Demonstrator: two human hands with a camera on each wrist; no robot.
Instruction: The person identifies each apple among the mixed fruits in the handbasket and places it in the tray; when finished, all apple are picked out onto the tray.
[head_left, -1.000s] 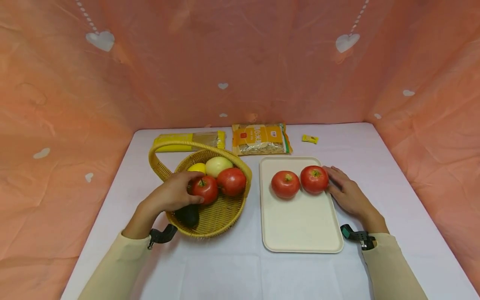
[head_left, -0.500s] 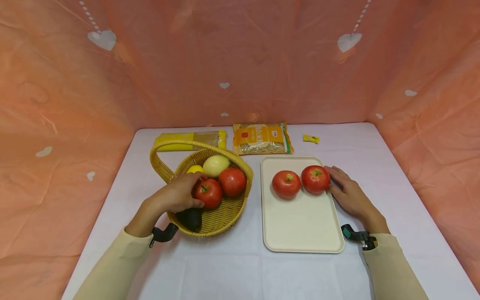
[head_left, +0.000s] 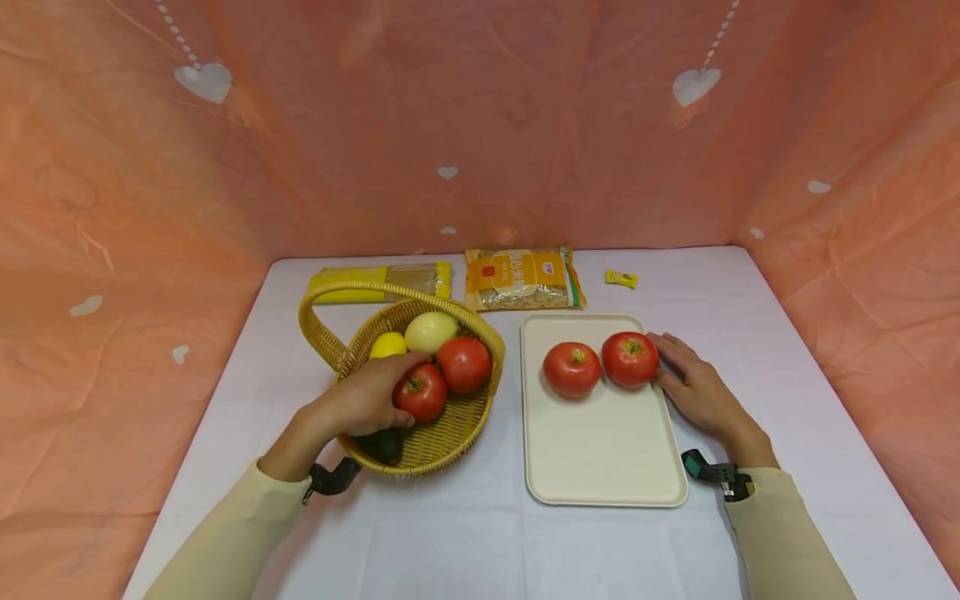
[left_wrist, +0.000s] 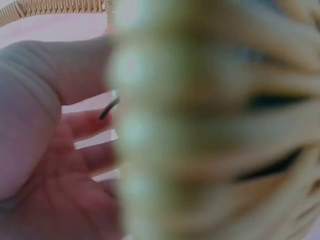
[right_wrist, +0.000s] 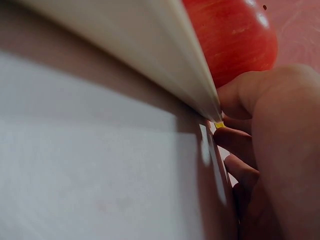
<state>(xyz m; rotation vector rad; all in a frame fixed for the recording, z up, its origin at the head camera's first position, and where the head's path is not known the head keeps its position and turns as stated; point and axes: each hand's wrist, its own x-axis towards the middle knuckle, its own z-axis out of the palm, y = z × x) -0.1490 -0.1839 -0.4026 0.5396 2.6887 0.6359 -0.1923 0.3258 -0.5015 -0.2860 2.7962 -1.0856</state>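
Note:
In the head view, my left hand (head_left: 365, 394) reaches into a wicker basket (head_left: 450, 446), thumb and fingers around a red apple (head_left: 422, 393). The blurred basket rim (left_wrist: 165, 125) hides most of that apple in the left wrist view; only a dark stem (left_wrist: 108, 108) shows. A second red apple (head_left: 465, 365), a pale green round fruit (head_left: 431, 333), a yellow fruit (head_left: 388, 344) and a dark fruit (head_left: 384, 447) share the basket. My right hand (head_left: 699, 392) rests at the right edge of a cream tray (head_left: 600, 467), fingertips by a red apple (head_left: 630, 360). Another apple (head_left: 572, 369) lies beside it.
Behind the basket lies a yellow packet of noodles (head_left: 375, 282). An orange and clear food bag (head_left: 522, 279) and a small yellow wrapped piece (head_left: 621, 278) lie along the back. The basket handle (head_left: 397, 290) arches over the fruit's far side.
My left hand and the apple in its fingers have shifted slightly right and nearer, uncovering more of the yellow fruit. The right hand and tray have stayed put.

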